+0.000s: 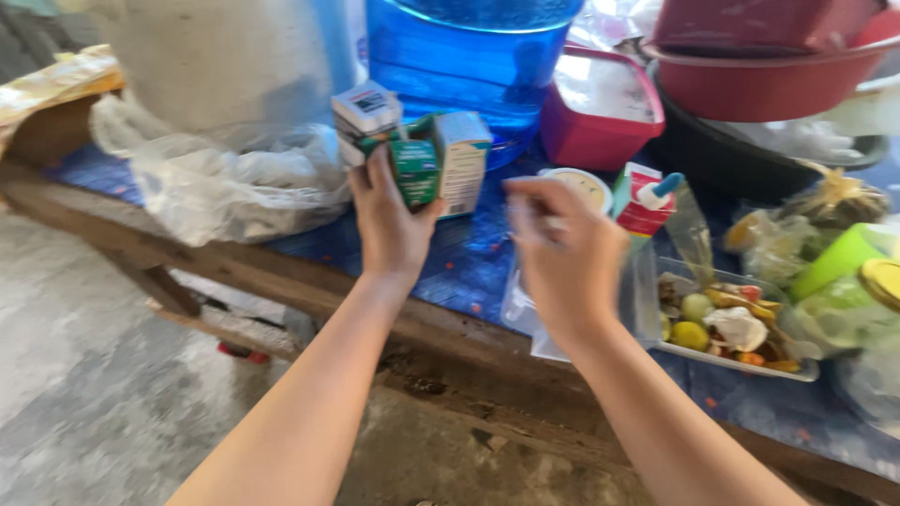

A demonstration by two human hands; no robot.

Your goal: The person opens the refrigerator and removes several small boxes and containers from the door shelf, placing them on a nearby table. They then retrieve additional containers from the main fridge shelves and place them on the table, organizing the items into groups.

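My left hand (389, 220) grips a small green and white carton (445, 159) by its open flap end, holding it upright above the blue table covering (469, 258). A second small white and green box (367, 117) sits just behind the fingers. My right hand (562, 248) hovers to the right of the carton, blurred, with fingers curled; whether it holds anything is unclear. Below it lies a clear plastic lid or tray (520, 300) at the table's front edge.
A large blue water jug (469, 56) and a pale drum (216, 56) stand behind. A crumpled plastic bag (234, 183) lies left. Right: a pink container (600, 108), red basins (769, 56), a red and white bottle (647, 201), a clear tray of food scraps (722, 323).
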